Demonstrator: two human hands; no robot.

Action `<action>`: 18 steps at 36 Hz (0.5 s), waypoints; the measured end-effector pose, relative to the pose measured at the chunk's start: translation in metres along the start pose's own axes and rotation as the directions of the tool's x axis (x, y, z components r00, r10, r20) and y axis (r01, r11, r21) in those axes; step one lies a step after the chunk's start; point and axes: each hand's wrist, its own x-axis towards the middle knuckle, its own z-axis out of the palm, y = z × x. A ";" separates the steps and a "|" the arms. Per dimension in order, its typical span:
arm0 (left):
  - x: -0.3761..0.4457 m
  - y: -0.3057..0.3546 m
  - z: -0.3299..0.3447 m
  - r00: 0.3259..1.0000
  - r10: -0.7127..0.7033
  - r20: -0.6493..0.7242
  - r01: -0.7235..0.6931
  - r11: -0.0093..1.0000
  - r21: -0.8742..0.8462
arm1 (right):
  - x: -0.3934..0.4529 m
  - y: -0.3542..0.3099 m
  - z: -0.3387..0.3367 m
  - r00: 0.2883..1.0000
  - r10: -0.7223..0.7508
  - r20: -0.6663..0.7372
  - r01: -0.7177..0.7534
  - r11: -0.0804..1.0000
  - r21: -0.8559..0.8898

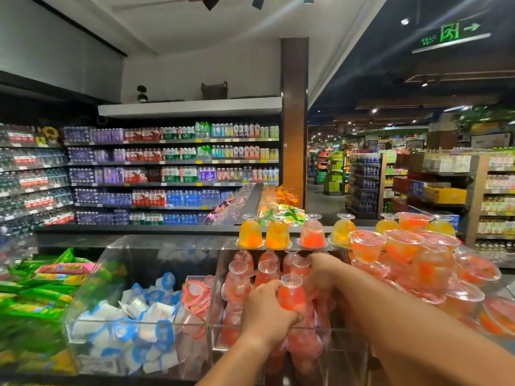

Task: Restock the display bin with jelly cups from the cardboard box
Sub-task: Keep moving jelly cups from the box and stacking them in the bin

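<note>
A: Which step is in hand now?

B: I judge it is the placing step. The left hand [269, 309] has its fingers wrapped around one red jelly cup [291, 295] and holds it just over the front of the clear acrylic display bin [267, 330]. The right hand [324, 271] is deeper in the same bin, with fingers curled on the cups in the middle rows; whether it grips one or only steadies them, I cannot tell.

A: And the cardboard box?

B: It is not in view, so I cannot say how many cups remain.

A: How does the held cup point?

B: Its long axis is nearly upright. The narrow clear base is on top and the wide sealed mouth is below, the same as the red cups [238, 280] already standing in rows in the bin.

A: What does the next move call for?

B: In my opinion, the cup must go straight down into the open place in the front row, keeping the mouth downward, so it does not push the neighbours. The bin already looks rather full.

A: What is around the bin?

B: Orange and yellow cups [277, 232] stand on the back ledge, wide lidded cups [367, 245] are piled on the right, and small blue-and-white cups [147, 310] fill the bin to the left.
</note>
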 end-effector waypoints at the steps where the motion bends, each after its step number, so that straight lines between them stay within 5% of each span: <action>1: 0.000 0.001 0.002 1.000 -0.004 0.007 0.004 1.000 -0.005 | 0.000 0.002 0.000 1.000 0.015 0.002 -0.015 1.000 0.009; 18: 0.003 0.004 0.003 0.996 -0.004 0.090 0.012 0.996 -0.083 | 0.002 0.006 -0.007 1.000 -0.013 0.019 0.015 0.994 -0.109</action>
